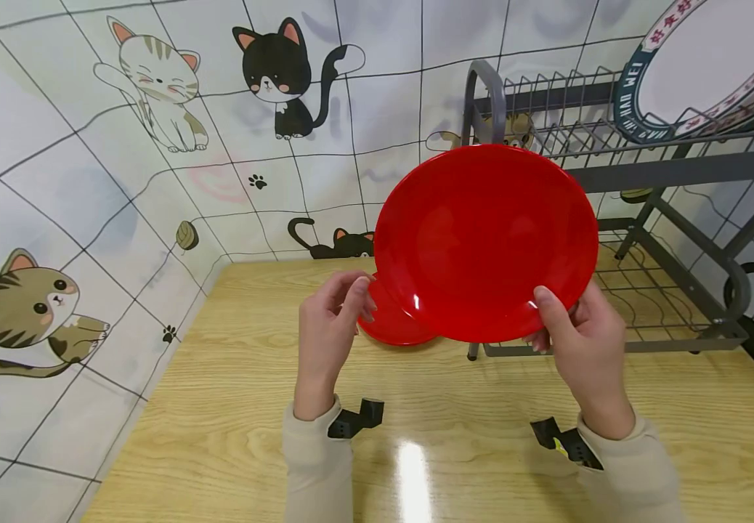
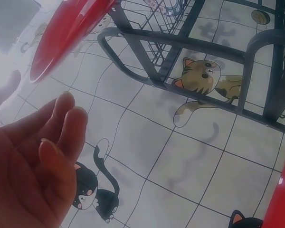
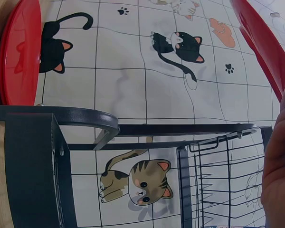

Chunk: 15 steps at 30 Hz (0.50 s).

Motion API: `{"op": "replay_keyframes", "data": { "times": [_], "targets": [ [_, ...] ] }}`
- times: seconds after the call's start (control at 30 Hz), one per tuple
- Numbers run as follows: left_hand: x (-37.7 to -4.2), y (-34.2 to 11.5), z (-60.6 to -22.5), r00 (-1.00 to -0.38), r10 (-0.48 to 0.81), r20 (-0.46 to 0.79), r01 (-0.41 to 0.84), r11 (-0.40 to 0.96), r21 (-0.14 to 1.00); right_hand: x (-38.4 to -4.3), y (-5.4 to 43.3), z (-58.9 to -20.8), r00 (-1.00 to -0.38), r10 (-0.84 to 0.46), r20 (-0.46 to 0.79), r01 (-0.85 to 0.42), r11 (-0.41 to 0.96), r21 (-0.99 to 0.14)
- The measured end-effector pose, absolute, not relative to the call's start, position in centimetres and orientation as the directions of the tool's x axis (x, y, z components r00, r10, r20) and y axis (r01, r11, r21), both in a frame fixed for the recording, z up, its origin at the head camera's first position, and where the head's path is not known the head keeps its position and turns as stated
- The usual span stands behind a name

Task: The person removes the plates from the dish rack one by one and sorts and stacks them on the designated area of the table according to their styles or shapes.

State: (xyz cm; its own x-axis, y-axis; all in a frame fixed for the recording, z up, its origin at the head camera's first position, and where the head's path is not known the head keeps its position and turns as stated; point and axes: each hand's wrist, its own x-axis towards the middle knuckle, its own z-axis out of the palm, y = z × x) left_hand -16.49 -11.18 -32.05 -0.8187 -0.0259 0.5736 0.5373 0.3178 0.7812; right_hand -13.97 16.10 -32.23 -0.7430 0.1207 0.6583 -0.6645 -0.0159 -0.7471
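A round red plate (image 1: 481, 240) is held up, tilted toward the head camera, in front of the dish rack. My right hand (image 1: 582, 338) pinches its lower right rim, thumb on the front face and fingers behind. My left hand (image 1: 334, 312) is raised just left of the plate, apart from it, its fingers loosely bent with nothing between them; the left wrist view shows this hand (image 2: 42, 161) free of the plate too. Behind and below lies another red plate (image 1: 396, 323) on the table, partly covered by the raised one; the right wrist view suggests stacked red plates (image 3: 21, 52) there.
A grey two-tier metal dish rack (image 1: 665, 171) stands at the right. White plates with a patterned rim (image 1: 638, 102) lean on its upper tier. The wooden table (image 1: 233, 407) meets a tiled wall (image 1: 364, 174) printed with cartoon cats at the back and left.
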Motion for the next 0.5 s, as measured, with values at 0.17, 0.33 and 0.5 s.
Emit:
{"op": "replay_keyframes", "data": {
  "times": [0.17,0.33,0.5],
  "targets": [
    [-16.36,-11.10,-31.88,-0.814,-0.015,0.581,0.549,0.308,0.777,-13.90,15.68,-32.35,-0.739,0.103,0.666,-0.669,0.014,-0.744],
    [-16.25,-11.15,-31.88,-0.808,-0.018,0.589,0.556,0.312,0.771,-14.09,15.63,-32.69,-0.743,0.080,0.664,-0.664,0.031,-0.747],
    [-16.25,-11.20,-31.99,-0.801,-0.017,0.599,0.563,0.321,0.762,-14.40,15.77,-33.18,-0.755,0.051,0.653,-0.653,0.030,-0.757]
  ]
}}
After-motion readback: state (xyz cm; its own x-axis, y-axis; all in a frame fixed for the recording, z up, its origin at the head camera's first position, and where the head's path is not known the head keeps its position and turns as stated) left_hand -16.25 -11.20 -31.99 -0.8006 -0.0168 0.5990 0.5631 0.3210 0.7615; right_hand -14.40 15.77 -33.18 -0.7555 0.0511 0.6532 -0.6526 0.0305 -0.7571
